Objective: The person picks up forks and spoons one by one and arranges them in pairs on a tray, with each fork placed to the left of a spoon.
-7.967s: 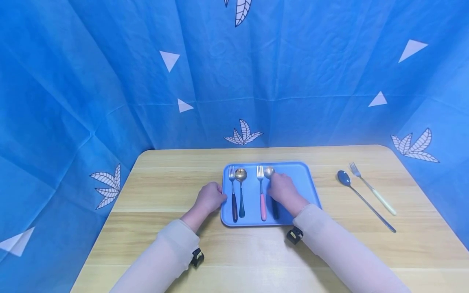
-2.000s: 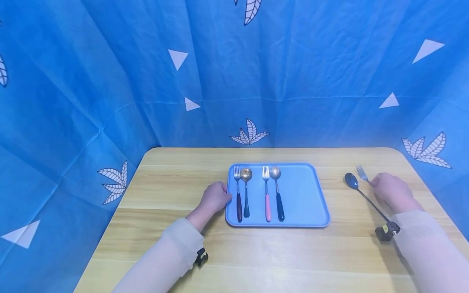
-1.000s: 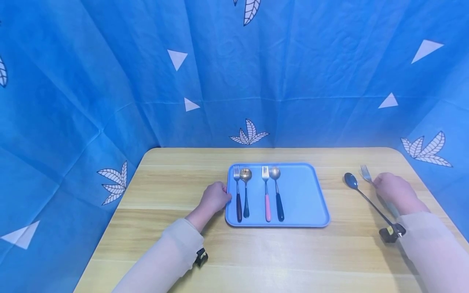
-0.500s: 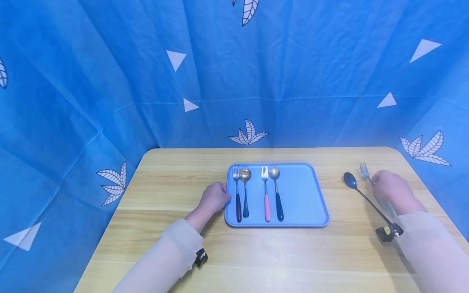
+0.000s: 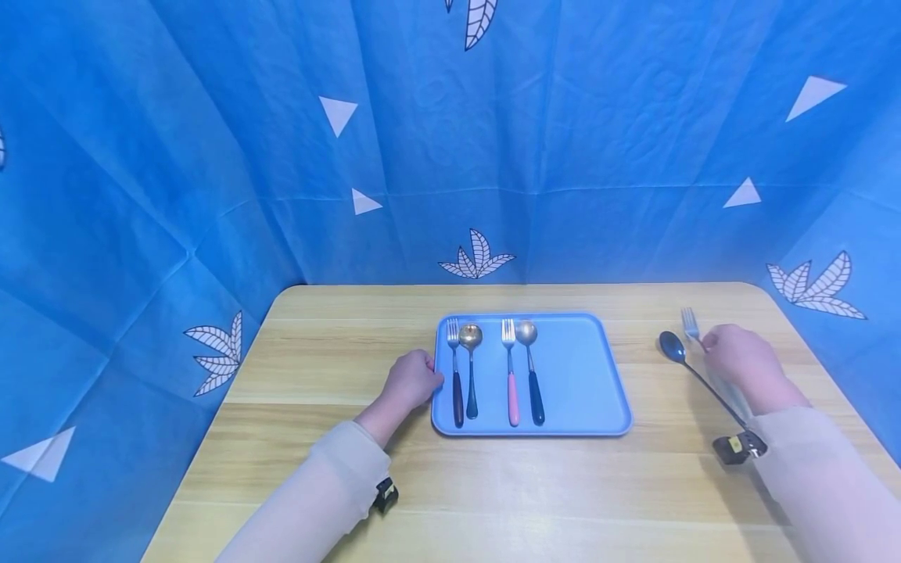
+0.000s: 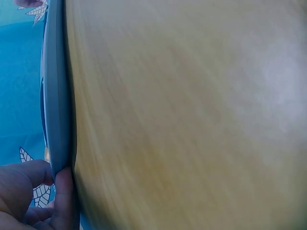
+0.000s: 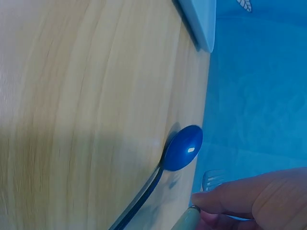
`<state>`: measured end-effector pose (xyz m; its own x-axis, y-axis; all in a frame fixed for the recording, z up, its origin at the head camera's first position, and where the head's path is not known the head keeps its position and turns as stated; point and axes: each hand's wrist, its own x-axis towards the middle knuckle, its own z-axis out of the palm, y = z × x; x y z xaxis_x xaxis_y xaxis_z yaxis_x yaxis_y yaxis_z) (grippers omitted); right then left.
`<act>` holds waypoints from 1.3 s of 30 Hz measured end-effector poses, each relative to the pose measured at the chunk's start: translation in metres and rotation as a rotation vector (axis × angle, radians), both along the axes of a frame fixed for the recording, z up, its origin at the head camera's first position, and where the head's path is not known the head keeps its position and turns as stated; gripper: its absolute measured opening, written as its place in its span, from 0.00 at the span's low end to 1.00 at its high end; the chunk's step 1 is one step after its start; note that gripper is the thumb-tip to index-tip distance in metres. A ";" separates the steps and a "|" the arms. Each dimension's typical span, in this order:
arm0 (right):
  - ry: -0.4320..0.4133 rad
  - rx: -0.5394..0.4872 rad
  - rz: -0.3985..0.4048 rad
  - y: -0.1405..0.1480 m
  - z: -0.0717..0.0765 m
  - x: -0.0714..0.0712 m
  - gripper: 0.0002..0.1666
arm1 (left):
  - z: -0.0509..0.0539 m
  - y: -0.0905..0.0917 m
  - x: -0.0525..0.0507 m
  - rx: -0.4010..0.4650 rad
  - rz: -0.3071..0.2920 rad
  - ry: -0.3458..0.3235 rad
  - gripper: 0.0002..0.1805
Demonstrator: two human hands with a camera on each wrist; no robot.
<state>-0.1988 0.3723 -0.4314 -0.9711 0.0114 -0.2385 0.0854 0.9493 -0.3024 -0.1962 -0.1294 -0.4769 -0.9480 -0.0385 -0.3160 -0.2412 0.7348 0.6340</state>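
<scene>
At the left rim of the blue tray (image 5: 584, 375), my left hand (image 5: 411, 379) pinches the edge; the left wrist view shows thumb and fingers (image 6: 64, 196) on either side of it. Over on the right, my right hand (image 5: 742, 360) pinches a fork (image 5: 690, 322) with a pale green handle (image 7: 188, 219), its tines pointing away. Just left of that hand lies a dark spoon (image 5: 672, 346) with a long handle, partly hidden by the wrist. On the tray lie a dark-handled fork (image 5: 457, 391), a gold-bowled spoon (image 5: 471, 336), a pink-handled fork (image 5: 512, 395) and a dark-handled spoon (image 5: 536, 395).
The tray stands on a light wooden table (image 5: 535, 500) with rounded far corners. A blue curtain (image 5: 422, 141) with white triangles and leaves hangs behind and at both sides. The tray's right part shows bare blue surface.
Eight seconds ago my right hand was at the dark-handled spoon on the tray; now it holds the green-handled fork, which has lately shifted slightly left. My left hand stays on the tray edge.
</scene>
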 end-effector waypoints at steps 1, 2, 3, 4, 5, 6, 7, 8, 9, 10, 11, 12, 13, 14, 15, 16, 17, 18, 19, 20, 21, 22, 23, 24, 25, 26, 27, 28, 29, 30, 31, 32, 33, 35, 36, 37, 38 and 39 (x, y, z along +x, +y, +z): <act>0.003 0.004 0.005 -0.002 0.001 0.000 0.23 | 0.000 0.000 0.000 0.002 0.001 -0.002 0.08; 0.005 0.006 0.009 -0.003 0.001 0.000 0.23 | 0.000 0.000 0.000 0.003 0.001 -0.005 0.08; 0.013 0.009 0.015 -0.005 0.002 0.000 0.23 | 0.000 0.000 0.000 0.003 0.001 -0.006 0.08; 0.015 0.009 0.018 -0.007 0.002 0.000 0.23 | -0.001 0.000 0.000 0.000 0.000 -0.006 0.08; 0.019 0.009 0.021 -0.009 0.002 0.000 0.22 | -0.001 0.000 -0.001 -0.003 0.000 -0.006 0.07; 0.021 0.008 0.023 -0.011 0.003 0.001 0.22 | -0.001 0.000 -0.001 -0.005 -0.001 -0.004 0.07; 0.025 0.006 0.026 -0.012 0.003 0.001 0.22 | -0.001 0.000 -0.001 -0.006 -0.002 -0.003 0.08; 0.028 0.005 0.027 -0.014 0.003 0.001 0.22 | -0.001 0.000 -0.002 -0.006 -0.002 -0.002 0.08; 0.033 0.007 0.030 -0.016 0.004 0.001 0.22 | -0.002 0.000 -0.002 -0.006 -0.002 -0.002 0.08; 0.033 0.004 0.031 -0.017 0.004 0.001 0.23 | -0.002 0.000 -0.002 -0.003 -0.001 -0.002 0.08; 0.037 0.002 0.032 -0.019 0.005 0.001 0.23 | -0.001 0.000 -0.001 0.002 -0.001 -0.003 0.08; 0.039 0.003 0.033 -0.021 0.005 0.001 0.23 | -0.001 0.000 -0.001 0.006 0.000 -0.003 0.08; 0.043 0.003 0.034 -0.023 0.006 0.001 0.23 | -0.001 0.000 -0.001 0.009 0.000 -0.004 0.08; 0.046 0.000 0.034 -0.024 0.006 0.001 0.23 | -0.001 0.000 -0.001 0.009 0.000 -0.003 0.08; 0.048 -0.004 0.033 -0.026 0.006 0.001 0.23 | -0.002 0.000 -0.001 0.007 -0.001 -0.001 0.09; 0.047 -0.010 0.031 -0.028 0.006 0.002 0.23 | -0.002 0.000 -0.001 0.003 -0.004 0.002 0.09; 0.050 -0.012 0.030 -0.029 0.007 0.002 0.22 | -0.002 0.000 -0.001 -0.002 -0.007 0.007 0.09; 0.048 -0.015 0.028 -0.031 0.007 0.002 0.22 | -0.002 0.000 -0.002 -0.007 -0.009 0.012 0.09; 0.046 -0.022 0.024 -0.032 0.007 0.002 0.22 | -0.002 0.000 -0.001 -0.012 -0.014 0.019 0.09; 0.044 -0.028 0.020 -0.034 0.007 0.002 0.21 | -0.003 0.000 -0.001 -0.019 -0.018 0.026 0.09; 0.041 -0.030 0.017 -0.035 0.007 0.002 0.21 | -0.003 0.000 -0.001 -0.021 -0.019 0.030 0.09; 0.036 -0.032 0.015 -0.037 0.007 0.002 0.21 | -0.003 0.000 -0.001 -0.021 -0.020 0.031 0.09; 0.037 -0.031 0.015 -0.038 0.007 0.002 0.21 | -0.003 -0.001 -0.001 -0.020 -0.019 0.031 0.09; 0.037 -0.032 0.017 -0.039 0.007 0.002 0.21 | -0.003 -0.001 -0.001 -0.018 -0.018 0.029 0.09; 0.038 -0.032 0.020 -0.041 0.007 0.002 0.21 | -0.003 -0.001 -0.001 -0.015 -0.017 0.026 0.09; 0.039 -0.034 0.025 -0.042 0.007 0.002 0.21 | -0.003 -0.001 -0.001 -0.010 -0.013 0.020 0.09; 0.041 -0.037 0.027 -0.043 0.007 0.002 0.20 | -0.003 -0.001 -0.002 -0.005 -0.011 0.015 0.09; 0.042 -0.040 0.029 -0.044 0.008 0.003 0.20 | -0.003 -0.001 -0.002 -0.003 -0.010 0.011 0.09; 0.045 -0.042 0.032 -0.046 0.008 0.003 0.20 | -0.003 -0.001 -0.001 -0.002 -0.010 0.009 0.09; 0.048 -0.043 0.037 -0.047 0.009 0.003 0.20 | -0.003 -0.001 -0.002 -0.003 -0.009 0.008 0.09; 0.045 -0.044 0.038 -0.049 0.009 0.003 0.20 | -0.003 -0.001 -0.002 -0.005 -0.008 0.006 0.09; 0.047 -0.045 0.039 -0.050 0.009 0.003 0.20 | -0.002 -0.001 -0.001 -0.006 -0.007 0.005 0.09; 0.049 -0.043 0.042 -0.051 0.010 0.003 0.19 | -0.002 -0.001 -0.001 -0.008 -0.008 0.006 0.08; 0.051 -0.041 0.051 -0.054 0.011 0.003 0.19 | -0.002 -0.001 -0.001 -0.011 -0.007 0.006 0.08; 0.051 -0.042 0.055 -0.056 0.011 0.003 0.18 | -0.002 -0.001 -0.001 -0.013 -0.009 0.008 0.08; 0.051 -0.043 0.058 -0.057 0.012 0.003 0.17 | -0.002 -0.001 -0.001 -0.014 -0.011 0.010 0.08; 0.055 -0.044 0.063 -0.059 0.012 0.003 0.17 | -0.002 -0.001 -0.002 -0.014 -0.012 0.012 0.08; 0.056 -0.047 0.066 -0.060 0.012 0.003 0.17 | -0.002 -0.001 -0.002 -0.014 -0.013 0.014 0.08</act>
